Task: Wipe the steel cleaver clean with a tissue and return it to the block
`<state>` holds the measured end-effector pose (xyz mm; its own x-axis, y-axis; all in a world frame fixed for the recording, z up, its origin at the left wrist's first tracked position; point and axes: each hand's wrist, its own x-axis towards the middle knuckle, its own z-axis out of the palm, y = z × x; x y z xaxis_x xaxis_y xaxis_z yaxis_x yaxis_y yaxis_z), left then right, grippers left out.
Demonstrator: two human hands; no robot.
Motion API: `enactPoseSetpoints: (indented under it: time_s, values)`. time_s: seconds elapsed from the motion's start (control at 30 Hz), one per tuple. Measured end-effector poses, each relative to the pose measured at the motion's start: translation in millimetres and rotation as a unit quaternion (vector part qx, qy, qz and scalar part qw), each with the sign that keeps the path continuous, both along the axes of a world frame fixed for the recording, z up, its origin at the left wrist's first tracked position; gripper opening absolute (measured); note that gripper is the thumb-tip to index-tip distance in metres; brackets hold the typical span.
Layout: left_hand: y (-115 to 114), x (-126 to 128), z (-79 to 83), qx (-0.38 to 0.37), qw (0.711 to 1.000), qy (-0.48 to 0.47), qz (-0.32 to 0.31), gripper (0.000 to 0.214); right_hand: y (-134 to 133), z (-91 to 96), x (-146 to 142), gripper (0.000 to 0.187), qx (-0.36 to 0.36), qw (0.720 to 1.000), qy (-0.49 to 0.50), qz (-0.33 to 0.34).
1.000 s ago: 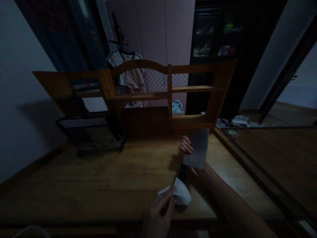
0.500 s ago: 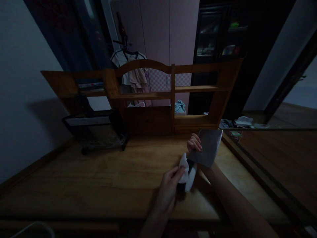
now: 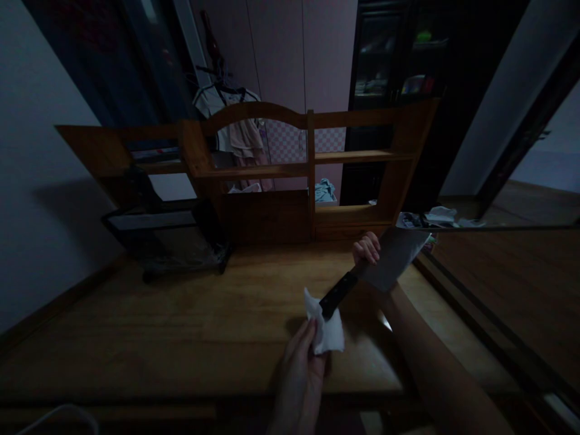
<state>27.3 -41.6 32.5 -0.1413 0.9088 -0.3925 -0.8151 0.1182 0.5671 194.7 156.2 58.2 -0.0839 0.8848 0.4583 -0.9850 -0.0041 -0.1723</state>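
A cleaver [image 3: 395,257] with a broad grey blade and a black riveted handle is held tilted above the desk, its blade toward the upper right. My right hand [image 3: 366,248] grips the blade near the handle, fingers curled over its edge; the rest of that hand is behind the blade. In my left hand [image 3: 302,356], a white tissue [image 3: 329,333] is pinched between thumb and fingers. The tissue lies at the butt end of the handle, which is otherwise bare. Whether the tissue presses on the handle is hard to make out.
Below the hands spreads a wooden desk [image 3: 217,320]. A wooden shelf rack [image 3: 258,173] rises along its back edge. On the left stands a dark framed box [image 3: 167,235]. A wooden bed or board surface [image 3: 512,272] extends at the right, and the room is dim.
My left hand has slid the tissue down toward the handle's end, uncovering the black handle. My right hand and the blade have shifted right, and the blade has turned. The camera view has shifted slightly.
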Motion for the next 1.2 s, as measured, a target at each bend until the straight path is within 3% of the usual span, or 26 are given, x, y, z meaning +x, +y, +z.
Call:
enactPoseSetpoints:
  time_s: [0.2,0.37,0.53,0.67,0.77,0.93,1.1,1.2]
  values:
    - [-17,7,5.9,-0.016,0.999,0.031,0.010,0.023,0,-0.7,-5,0.042,0.003,1.000,-0.019,0.001]
    - [-14,13,-3.8,0.087,0.993,0.082,-0.016,0.057,-1,-6.9,-12,0.042,-0.012,1.000,-0.026,-0.001]
    - [-7,23,-20.0,0.127,0.965,0.226,-0.048,0.088,6,-21.6,-14,0.040,-0.030,0.999,-0.007,-0.021]
    - [-16,32,-21.8,0.180,0.946,0.266,-0.050,0.107,10,-34.1,-12,0.037,-0.049,0.998,0.010,-0.036]
    - [-28,33,-17.0,0.183,0.935,0.292,-0.088,0.102,6,-37.9,-8,0.036,-0.063,0.997,0.010,-0.039]
    - [-38,29,-2.8,0.121,0.898,0.402,-0.134,0.092,0,-36.8,-4,0.044,-0.082,0.996,-0.001,-0.036]
    - [-28,23,8.0,0.103,0.863,0.471,-0.152,0.084,2,-35.1,2,0.055,-0.086,0.995,-0.011,-0.049]
    - [-16,16,11.5,0.128,0.861,0.471,-0.145,0.083,3,-34.9,5,0.057,-0.087,0.994,-0.018,-0.055]
